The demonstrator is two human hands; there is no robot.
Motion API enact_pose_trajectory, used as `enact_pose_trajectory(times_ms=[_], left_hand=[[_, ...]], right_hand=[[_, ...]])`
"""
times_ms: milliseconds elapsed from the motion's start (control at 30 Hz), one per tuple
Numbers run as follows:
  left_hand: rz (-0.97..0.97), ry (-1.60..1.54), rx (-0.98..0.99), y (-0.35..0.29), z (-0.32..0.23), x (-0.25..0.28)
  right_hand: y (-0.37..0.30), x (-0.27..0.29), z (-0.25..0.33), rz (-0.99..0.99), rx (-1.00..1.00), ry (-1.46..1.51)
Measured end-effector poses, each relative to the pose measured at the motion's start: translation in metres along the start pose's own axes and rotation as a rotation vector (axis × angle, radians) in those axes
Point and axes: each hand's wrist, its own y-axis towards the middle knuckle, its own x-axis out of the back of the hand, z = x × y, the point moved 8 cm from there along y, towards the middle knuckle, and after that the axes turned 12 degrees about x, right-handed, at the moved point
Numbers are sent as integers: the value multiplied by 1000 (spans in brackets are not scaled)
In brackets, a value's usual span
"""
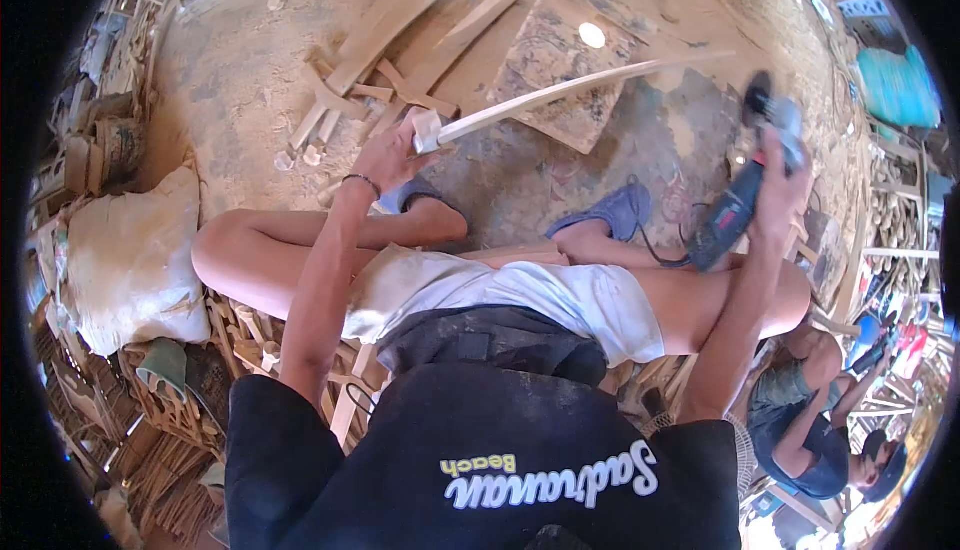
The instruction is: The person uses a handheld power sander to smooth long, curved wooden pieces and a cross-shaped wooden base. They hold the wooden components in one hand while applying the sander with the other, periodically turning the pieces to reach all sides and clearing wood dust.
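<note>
My left hand (388, 158) is closed around the near end of a long, slightly curved wooden strip (545, 100). A small pale piece (427, 132) shows at the fingers; I cannot tell whether it belongs to the strip. The strip slants up to the right, thinning to a blurred far tip. On the right, my right hand (783, 190) grips a dark angle grinder (728, 212) with a grey metal head (785, 115). Its round dark disc (760, 93) points away from me, apart from the strip. A black cord (660, 255) trails from the tool's rear end.
A flat, dusty square block (560, 60) lies on the floor beyond my feet. Curved wood pieces (400, 35) and cut offcuts (385, 90) lie left of it. A stuffed whitish sack (140, 260) stands at the left. Another person (810, 430) sits at the lower right.
</note>
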Motion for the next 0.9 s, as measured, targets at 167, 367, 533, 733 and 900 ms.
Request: enact_pose_trajectory(times_ms=[167, 367, 533, 733, 900], left_hand=[[145, 97, 243, 2, 42, -51], [254, -49, 188, 10, 41, -64], [205, -194, 69, 9, 28, -60], [260, -197, 73, 8, 29, -59], [251, -105, 71, 7, 36, -55]], right_hand=[[-62, -95, 51, 381, 204, -320], [-143, -201, 90, 819, 336, -301], [-191, -254, 97, 973, 478, -270], [-199, -253, 100, 1029, 460, -277], [-125, -212, 46, 741, 283, -404]])
